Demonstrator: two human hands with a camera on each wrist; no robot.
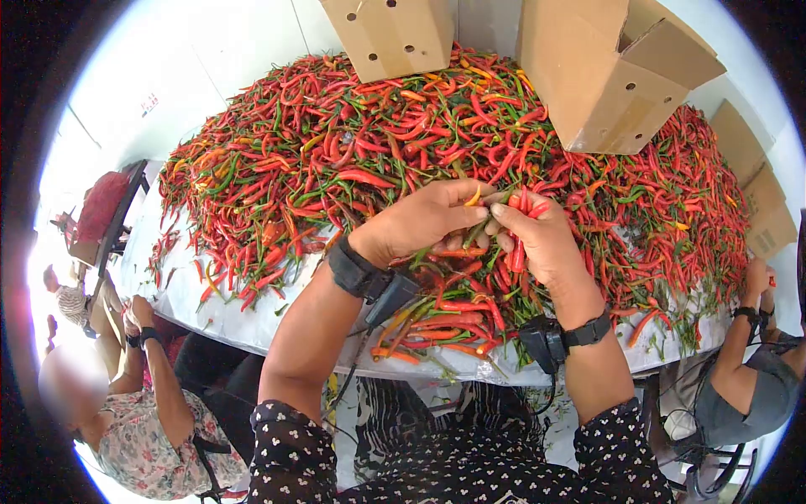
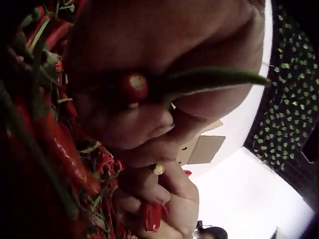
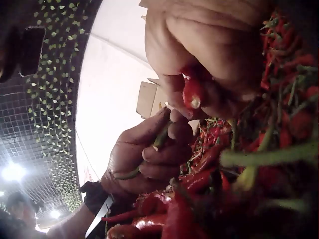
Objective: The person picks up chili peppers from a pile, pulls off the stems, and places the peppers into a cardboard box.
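Both hands meet over the front of a big heap of red, orange and green chili peppers (image 1: 369, 143). The left hand (image 1: 420, 223) grips a few chilies; in the left wrist view a green chili (image 2: 219, 79) sticks out past the thumb, and the blunt end of a red chili (image 2: 137, 87) shows among the fingers. Thumb and fingertips of the right hand (image 1: 546, 239) touch those of the left. Red chilies (image 1: 518, 256) are gripped in the right palm, one pale stemless end (image 3: 193, 99) showing in the right wrist view. Curled fingers hide the rest.
A loose pile of chilies (image 1: 449, 323) lies under the hands by the table's front edge (image 1: 336, 365). Cardboard boxes (image 1: 395, 38) (image 1: 613, 84) stand at the back of the heap. A seated person (image 1: 151, 420) is at left, another (image 1: 747, 378) at right. Cables hang from the wrist cameras.
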